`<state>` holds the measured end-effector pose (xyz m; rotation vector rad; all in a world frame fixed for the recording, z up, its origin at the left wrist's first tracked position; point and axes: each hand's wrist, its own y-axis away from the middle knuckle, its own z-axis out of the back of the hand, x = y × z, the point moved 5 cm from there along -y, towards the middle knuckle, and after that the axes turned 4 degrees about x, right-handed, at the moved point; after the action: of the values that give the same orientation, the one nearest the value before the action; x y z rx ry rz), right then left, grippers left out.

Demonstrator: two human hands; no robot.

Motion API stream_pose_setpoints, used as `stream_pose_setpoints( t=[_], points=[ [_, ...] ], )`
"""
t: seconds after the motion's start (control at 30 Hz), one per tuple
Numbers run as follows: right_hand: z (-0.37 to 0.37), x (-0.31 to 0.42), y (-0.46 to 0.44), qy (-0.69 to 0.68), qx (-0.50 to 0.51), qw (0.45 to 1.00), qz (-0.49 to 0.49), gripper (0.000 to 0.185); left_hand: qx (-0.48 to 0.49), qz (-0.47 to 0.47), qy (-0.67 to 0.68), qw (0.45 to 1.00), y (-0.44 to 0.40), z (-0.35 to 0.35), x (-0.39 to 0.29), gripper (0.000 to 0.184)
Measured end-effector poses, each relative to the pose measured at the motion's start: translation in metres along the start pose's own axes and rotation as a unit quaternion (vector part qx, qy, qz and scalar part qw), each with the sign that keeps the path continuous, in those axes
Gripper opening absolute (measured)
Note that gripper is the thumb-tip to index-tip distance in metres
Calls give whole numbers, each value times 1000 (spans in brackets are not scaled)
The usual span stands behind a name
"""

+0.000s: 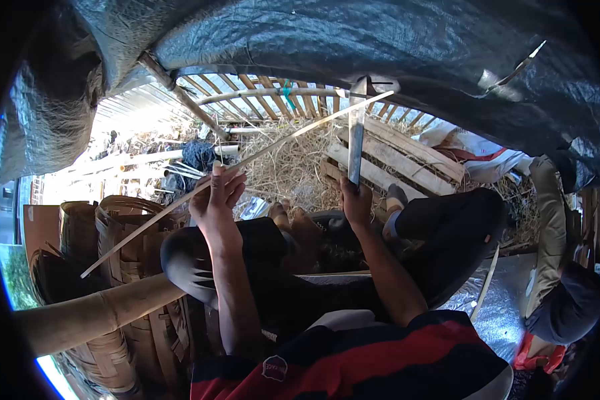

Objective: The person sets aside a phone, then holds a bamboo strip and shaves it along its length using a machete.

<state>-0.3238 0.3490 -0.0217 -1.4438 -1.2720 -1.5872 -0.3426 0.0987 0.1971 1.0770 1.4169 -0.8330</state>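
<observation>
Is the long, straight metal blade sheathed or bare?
Bare: the long, straight metal blade shows uncovered beyond the right hand, and a thin pale strip crosses its far end.

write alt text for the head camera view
A seated person's left hand holds a long pale strip that slants across the long blade in their right hand. Beyond are scattered straw and wooden slats; woven baskets sit at left.

A makeshift outdoor work shelter: dark plastic sheeting (393, 40) overhead, woven baskets (107, 340) (bamboo, seemingly), straw-strewn ground (293, 160)
</observation>
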Motion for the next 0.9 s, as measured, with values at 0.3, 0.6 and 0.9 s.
stream_pose_setpoints(
  t=[0.3, 0.6, 0.9],
  points=[
    [21, 163, 51, -163, 70, 970, 165, 31, 76, -13, 240, 968, 68, -37, -6, 16],
    [33, 279, 53, -264, 114, 943, 169, 15, 168, 8, 268, 949, 85, -63, -5, 21],
    [-3, 323, 15, -257, 257, 921, 139, 16, 197, -365, -205, 887, 121, -56, -112, 11]
  ],
)
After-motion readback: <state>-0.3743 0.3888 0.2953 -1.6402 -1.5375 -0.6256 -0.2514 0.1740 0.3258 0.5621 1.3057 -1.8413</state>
